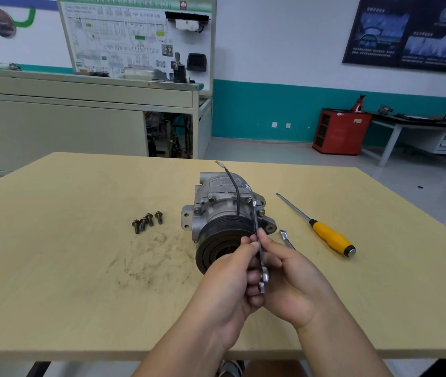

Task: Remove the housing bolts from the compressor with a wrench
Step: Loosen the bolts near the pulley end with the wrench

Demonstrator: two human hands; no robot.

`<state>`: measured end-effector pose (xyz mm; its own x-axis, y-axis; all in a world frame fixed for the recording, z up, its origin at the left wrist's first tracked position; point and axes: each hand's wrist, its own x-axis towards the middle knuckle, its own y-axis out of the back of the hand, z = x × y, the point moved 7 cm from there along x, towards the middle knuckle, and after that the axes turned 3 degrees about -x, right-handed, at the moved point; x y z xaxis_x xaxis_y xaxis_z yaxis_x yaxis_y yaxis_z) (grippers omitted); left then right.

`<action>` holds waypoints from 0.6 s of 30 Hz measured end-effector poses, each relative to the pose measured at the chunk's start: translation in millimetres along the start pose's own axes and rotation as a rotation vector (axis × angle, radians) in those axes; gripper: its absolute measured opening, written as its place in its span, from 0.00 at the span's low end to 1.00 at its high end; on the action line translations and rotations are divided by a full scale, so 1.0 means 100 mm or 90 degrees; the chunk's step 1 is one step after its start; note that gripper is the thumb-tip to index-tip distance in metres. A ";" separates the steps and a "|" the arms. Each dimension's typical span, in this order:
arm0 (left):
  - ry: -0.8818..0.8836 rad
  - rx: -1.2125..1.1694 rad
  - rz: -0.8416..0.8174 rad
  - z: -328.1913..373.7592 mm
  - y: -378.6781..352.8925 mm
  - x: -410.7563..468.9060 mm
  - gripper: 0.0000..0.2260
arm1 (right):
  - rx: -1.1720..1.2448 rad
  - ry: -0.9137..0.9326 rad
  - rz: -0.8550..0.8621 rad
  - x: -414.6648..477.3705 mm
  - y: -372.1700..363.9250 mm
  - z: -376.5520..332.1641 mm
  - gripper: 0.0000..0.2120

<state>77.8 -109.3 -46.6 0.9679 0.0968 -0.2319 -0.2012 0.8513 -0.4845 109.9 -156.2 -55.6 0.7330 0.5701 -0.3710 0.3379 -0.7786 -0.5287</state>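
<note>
Wide bare worktop (53, 240) stretched left of a cluster of loose bolts (147, 221). The compressor (224, 210) lay mid-worktop, pulley facing the near edge, long axis running away. The left hand (230, 281) and right hand (292, 284) each held a pinching grip on the wrench (256, 232), its shaft pointing away to a housing bolt (249, 201). A screwdriver (322, 229) lay diagonally at right

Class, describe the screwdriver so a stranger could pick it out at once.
Start at the tan table, then find the grey compressor on it. Right of the compressor lies the screwdriver, the only tool with a yellow handle.
</note>
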 end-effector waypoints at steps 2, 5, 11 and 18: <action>0.003 0.001 -0.005 -0.01 0.00 0.00 0.21 | -0.009 -0.001 0.003 0.00 -0.01 0.00 0.11; 0.002 0.002 -0.010 -0.01 -0.01 -0.02 0.20 | -0.024 -0.001 0.010 -0.01 -0.01 0.00 0.15; -0.006 0.032 -0.001 -0.02 -0.02 -0.04 0.19 | 0.000 0.013 0.055 0.02 0.06 0.02 0.12; -0.009 0.074 0.005 -0.04 -0.04 -0.04 0.23 | 0.054 0.006 -0.021 -0.02 0.04 -0.02 0.11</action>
<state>74.6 -115.2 -46.6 0.9684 0.1108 -0.2233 -0.1913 0.9046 -0.3810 110.9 -161.2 -55.9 0.7276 0.5929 -0.3452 0.3116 -0.7338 -0.6036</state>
